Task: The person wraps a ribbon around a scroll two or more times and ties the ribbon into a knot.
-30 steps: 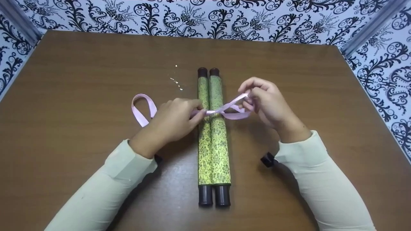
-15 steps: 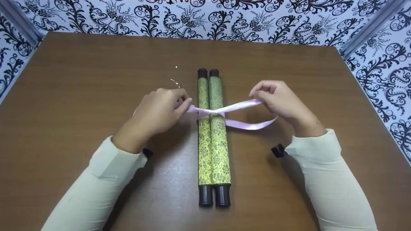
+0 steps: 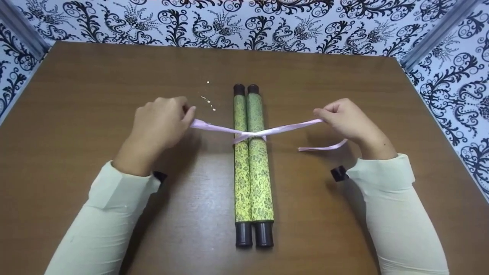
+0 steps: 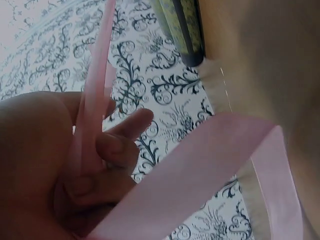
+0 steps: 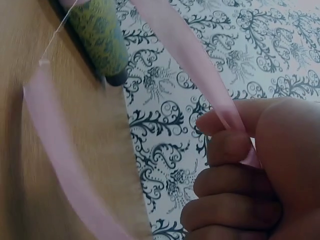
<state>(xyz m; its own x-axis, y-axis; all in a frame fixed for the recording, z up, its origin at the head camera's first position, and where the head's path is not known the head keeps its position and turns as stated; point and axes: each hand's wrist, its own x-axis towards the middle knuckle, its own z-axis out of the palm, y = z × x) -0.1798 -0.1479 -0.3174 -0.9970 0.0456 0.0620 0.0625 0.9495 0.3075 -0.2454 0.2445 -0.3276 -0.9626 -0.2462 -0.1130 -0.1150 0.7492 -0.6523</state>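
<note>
I take the pair of yellow-green patterned cylinders (image 3: 261,175) as my landmark; they lie side by side, with dark brown caps at both ends. The pink satin ribbon (image 3: 253,134) crosses over the top of both and overlaps itself in a twist or knot there, though I cannot tell which. Short edges of it dip down at the outer sides of the cylinders, but their underside is hidden from me.

To the left of the cylinders, I have the left hand (image 3: 159,120) clamped on one ribbon strand, fingers curled round it; my left wrist view also shows a broad folded length beside those fingers. To the right of the cylinders, the right hand (image 3: 349,118) pinches the other strand between thumb and curled fingers. Both strands rise from the cylinders to the hands. A loose ribbon tail (image 3: 321,148) hangs below the right hand, its end toward the cylinders, with a thin thread (image 5: 57,32) trailing from it.

Beneath the cylinders I see a brown wooden table (image 3: 95,76). Small pale flecks (image 3: 208,101) lie left of their far half, and a white wall with black scrollwork (image 3: 229,26) stands beyond their far caps.
</note>
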